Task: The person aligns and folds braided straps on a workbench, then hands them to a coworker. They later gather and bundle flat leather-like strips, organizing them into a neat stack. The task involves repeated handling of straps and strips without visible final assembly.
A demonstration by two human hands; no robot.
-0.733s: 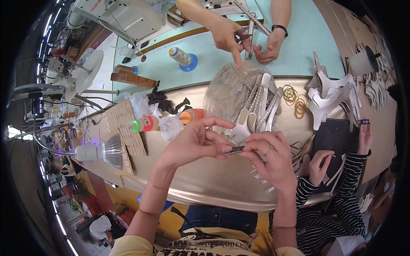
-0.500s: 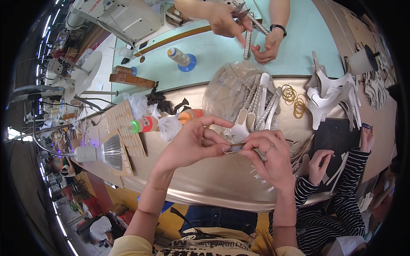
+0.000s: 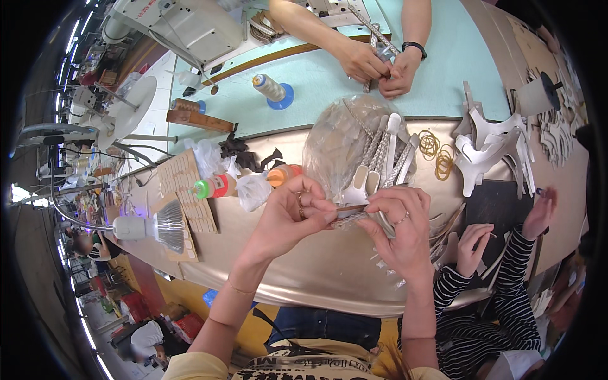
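Note:
Between my two hands, over the near part of the gold-covered table, is a narrow strap piece with a brown edge and a silvery braided side. My left hand pinches its left end between thumb and fingers. My right hand grips the other end, thumb below and fingers above. Just beyond my fingers lie white, round-ended strap pieces and several silver braided straps. They rest on and beside a clear plastic bag of pale pieces.
Rubber bands and white leather cut-outs lie to the right. A co-worker's hands are beside a black board. Left are a green-capped bottle, an orange-capped bottle and a lamp. Opposite, another person's hands work.
My hands have shifted slightly upward, and more of the strip shows between them. The person opposite has brought both hands together. The co-worker's farther hand at right has turned.

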